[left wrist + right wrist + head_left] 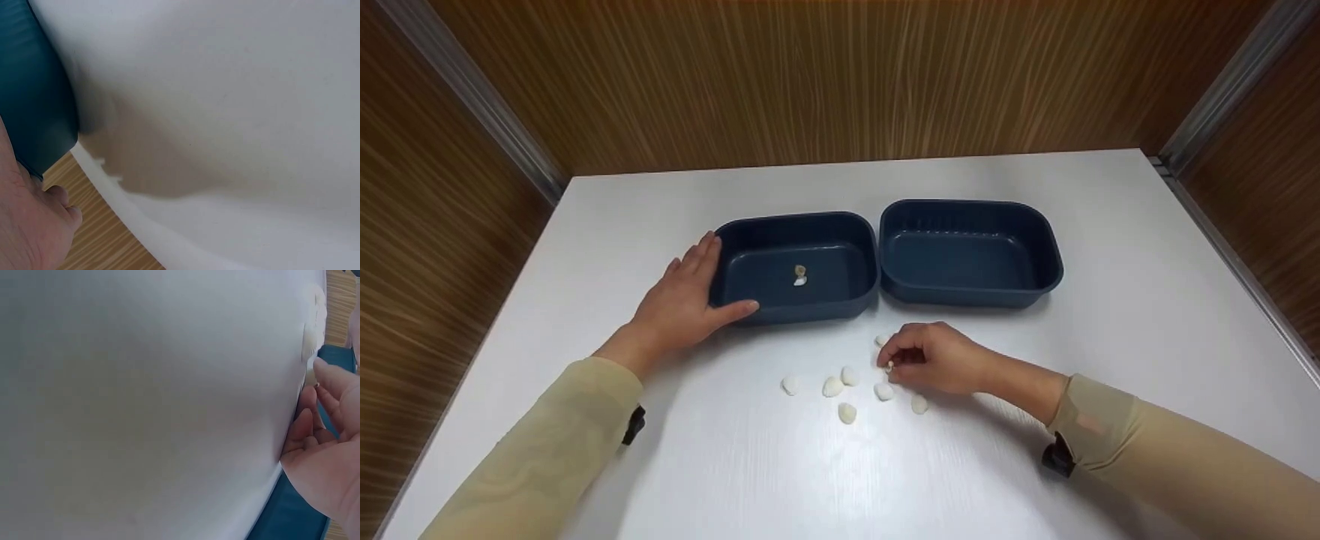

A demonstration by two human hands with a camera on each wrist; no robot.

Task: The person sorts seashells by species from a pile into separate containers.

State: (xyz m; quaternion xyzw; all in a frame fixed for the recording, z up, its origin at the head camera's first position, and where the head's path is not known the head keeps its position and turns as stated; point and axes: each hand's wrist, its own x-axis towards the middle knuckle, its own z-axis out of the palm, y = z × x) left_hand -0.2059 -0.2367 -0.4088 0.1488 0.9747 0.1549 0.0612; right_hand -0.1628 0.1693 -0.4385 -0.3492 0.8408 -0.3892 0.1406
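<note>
My left hand (679, 300) rests against the left end of a dark blue tray (802, 311), its fingers straight along the side and its thumb over the front rim. Inside that tray lie a brownish shell-like piece (800, 270) and a white one (800, 281). On the table in front, my right hand (941, 358) pinches a small white shell-like piece (890, 367) between thumb and fingertips; the fingers partly hide it. Several similar white pieces (832, 387) lie loose near the right hand, mostly to its left. In the right wrist view the pinching fingers (332, 377) show at the right edge.
A second dark blue tray (971, 296) stands beside the first on the right, with nothing seen inside. Both stand on a white table (750, 472). Wood-grain panels (840, 82) rise at the back and both sides.
</note>
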